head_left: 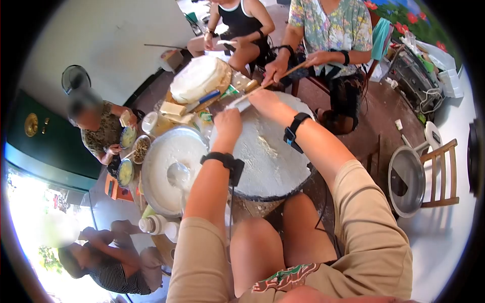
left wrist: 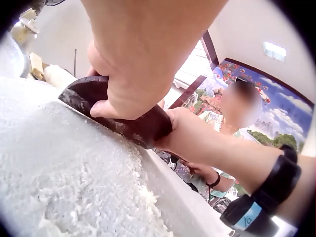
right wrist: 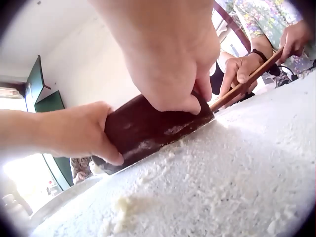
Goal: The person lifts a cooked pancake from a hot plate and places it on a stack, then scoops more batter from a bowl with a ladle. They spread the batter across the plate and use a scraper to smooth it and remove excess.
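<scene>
Both hands grip a dark brown curved scraper [right wrist: 148, 126], its long edge right at the white-coated surface of a big round pan [head_left: 268, 166]. My left hand [head_left: 228, 124] holds one end of it, thumb on the near face in the left wrist view. At the other end my right hand [head_left: 266, 103] curls its fingers over the top, with the thumb in front. Thin white batter and small crumbs [right wrist: 123, 207] lie on the pan below the scraper. Just beyond, another person's hands hold a thin wooden stick [right wrist: 252, 79] that slants close to my right hand.
Left of the pan stands a wide metal basin [head_left: 151, 187] of white liquid with a ladle [head_left: 178, 175] in it. A pale round stack [head_left: 201, 78] sits behind it. Bowls [head_left: 141, 149] of food, seated people, a wooden chair [head_left: 444, 177] and another metal basin [head_left: 406, 202] surround the spot.
</scene>
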A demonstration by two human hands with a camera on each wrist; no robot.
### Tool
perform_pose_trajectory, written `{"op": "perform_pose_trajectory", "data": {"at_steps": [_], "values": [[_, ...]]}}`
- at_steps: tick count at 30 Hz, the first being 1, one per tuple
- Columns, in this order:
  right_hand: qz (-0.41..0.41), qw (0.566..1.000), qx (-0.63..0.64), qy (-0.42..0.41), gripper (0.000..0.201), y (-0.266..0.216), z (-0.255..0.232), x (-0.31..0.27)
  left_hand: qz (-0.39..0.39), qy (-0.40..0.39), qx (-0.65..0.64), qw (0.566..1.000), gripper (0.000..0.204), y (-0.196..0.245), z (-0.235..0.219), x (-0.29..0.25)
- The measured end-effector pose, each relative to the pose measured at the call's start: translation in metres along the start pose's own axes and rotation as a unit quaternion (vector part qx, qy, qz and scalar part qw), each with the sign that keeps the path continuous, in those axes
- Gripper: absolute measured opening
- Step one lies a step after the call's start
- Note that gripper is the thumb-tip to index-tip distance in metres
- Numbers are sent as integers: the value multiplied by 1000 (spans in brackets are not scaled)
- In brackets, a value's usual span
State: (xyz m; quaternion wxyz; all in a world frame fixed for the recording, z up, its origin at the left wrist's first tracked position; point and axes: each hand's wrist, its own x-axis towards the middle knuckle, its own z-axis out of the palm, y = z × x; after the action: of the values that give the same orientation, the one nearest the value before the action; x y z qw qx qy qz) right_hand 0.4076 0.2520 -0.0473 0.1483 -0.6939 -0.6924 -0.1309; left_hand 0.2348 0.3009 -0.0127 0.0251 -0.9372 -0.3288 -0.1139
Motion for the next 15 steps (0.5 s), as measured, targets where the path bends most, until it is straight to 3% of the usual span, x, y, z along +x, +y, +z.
{"op": "perform_pose_trajectory", "data": {"at_steps": [2, 9, 15], "values": [[-1, 999, -15, 33, 18, -4, 1, -5, 11, 9, -8, 1000, 14, -5, 13, 2], [26, 997, -23, -62, 16, -30, -43, -55, 45, -50, -27, 997, 16, 22, -11, -39], [61, 997, -15, -53, 12, -76, -69, -120, 144, -14, -39, 989, 11, 32, -19, -92]]}}
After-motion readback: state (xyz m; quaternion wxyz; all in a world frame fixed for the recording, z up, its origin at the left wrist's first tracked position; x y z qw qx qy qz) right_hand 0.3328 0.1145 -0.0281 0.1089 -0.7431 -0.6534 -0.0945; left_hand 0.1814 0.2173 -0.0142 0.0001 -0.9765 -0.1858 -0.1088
